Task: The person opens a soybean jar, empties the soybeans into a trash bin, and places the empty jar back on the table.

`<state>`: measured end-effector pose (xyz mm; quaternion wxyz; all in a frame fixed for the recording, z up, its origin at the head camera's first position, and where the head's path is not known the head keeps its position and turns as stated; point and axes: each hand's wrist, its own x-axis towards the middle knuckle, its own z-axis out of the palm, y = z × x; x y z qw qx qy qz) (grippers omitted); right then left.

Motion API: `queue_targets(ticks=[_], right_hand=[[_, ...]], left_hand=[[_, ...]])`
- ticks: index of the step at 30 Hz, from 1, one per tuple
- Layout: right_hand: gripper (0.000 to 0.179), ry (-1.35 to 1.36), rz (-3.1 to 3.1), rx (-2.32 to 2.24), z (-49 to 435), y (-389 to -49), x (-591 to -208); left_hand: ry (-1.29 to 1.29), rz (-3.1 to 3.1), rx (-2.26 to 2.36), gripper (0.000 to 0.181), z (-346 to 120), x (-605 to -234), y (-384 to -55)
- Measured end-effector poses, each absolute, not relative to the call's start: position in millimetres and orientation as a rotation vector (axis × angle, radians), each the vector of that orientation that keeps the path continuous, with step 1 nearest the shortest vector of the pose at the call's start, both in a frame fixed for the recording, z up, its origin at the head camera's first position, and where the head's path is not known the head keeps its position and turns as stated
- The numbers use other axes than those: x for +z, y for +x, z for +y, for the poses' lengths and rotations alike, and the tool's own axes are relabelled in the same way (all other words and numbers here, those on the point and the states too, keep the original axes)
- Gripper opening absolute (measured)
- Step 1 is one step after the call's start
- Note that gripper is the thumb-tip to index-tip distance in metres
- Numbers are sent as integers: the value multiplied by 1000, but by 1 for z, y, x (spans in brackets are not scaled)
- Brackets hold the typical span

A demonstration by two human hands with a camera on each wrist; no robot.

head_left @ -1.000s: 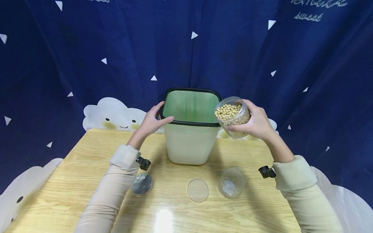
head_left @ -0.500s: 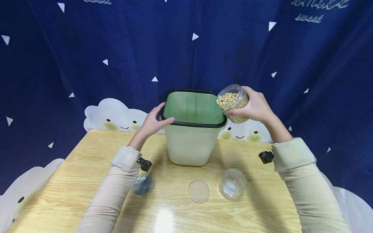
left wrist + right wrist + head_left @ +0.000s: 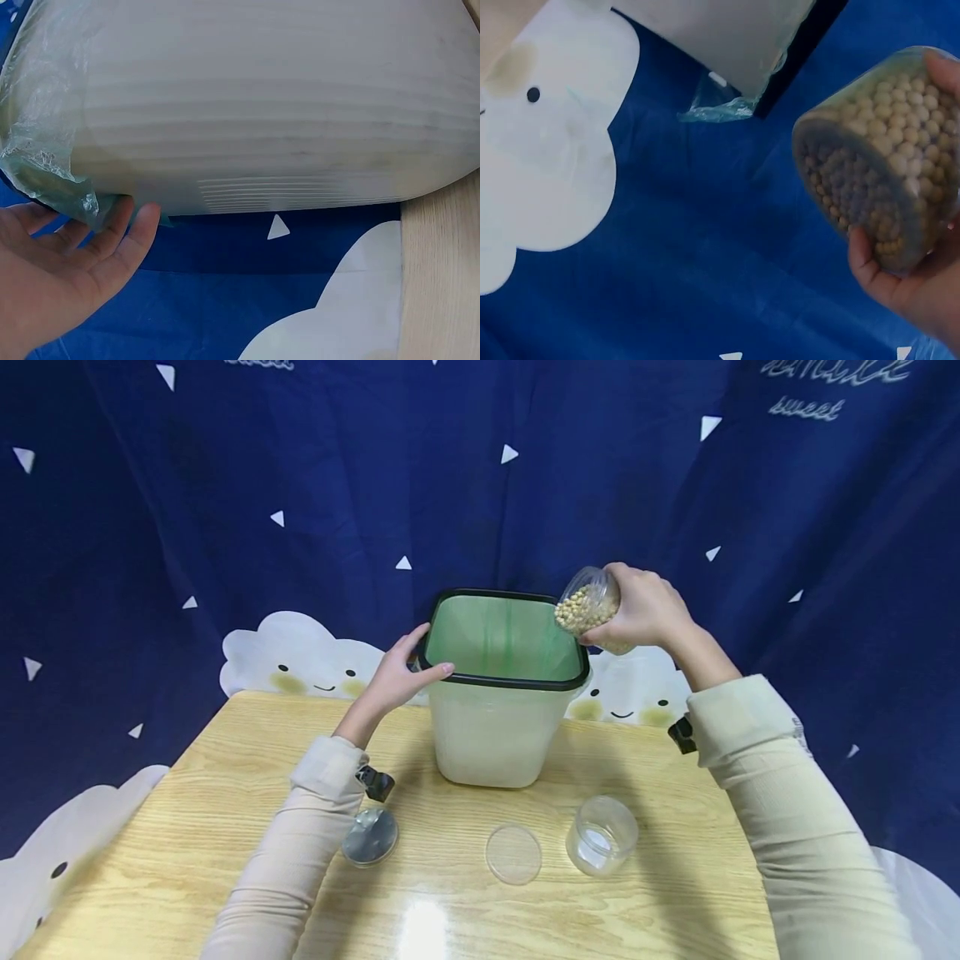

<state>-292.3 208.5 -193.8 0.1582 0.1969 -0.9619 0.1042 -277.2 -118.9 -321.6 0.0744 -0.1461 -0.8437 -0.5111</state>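
Note:
A whitish trash bin with a black rim and green bag liner stands upright on the table. My left hand grips its rim at the left corner, thumb over the front edge; in the left wrist view, the fingers lie against the overhanging bag outside. My right hand holds a clear plastic jar of soybeans, its mouth tilted toward the bin at the right rim. Round pale soybeans fill most of the jar in the right wrist view.
On the wooden table are an empty clear cup, a clear round lid and a silver-grey round lid near the left sleeve. A dark blue curtain with cloud prints hangs behind.
My right hand has raised the jar and tipped it further toward the bin, bringing its mouth to the right rim. The left hand stays at the bin's left corner.

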Motion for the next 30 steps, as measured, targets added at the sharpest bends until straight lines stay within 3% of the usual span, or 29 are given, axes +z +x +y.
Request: queue_targets(ticks=[8,30], right_hand=[[79,591,-2749,82,205,-298,-191],[93,617,-2737,-129,194,-297,-167]], left_hand=[[-417,-2540,-1535,81,-118,-321,-277],[-426,-2555,-1512,82,-118,-320,-277]])
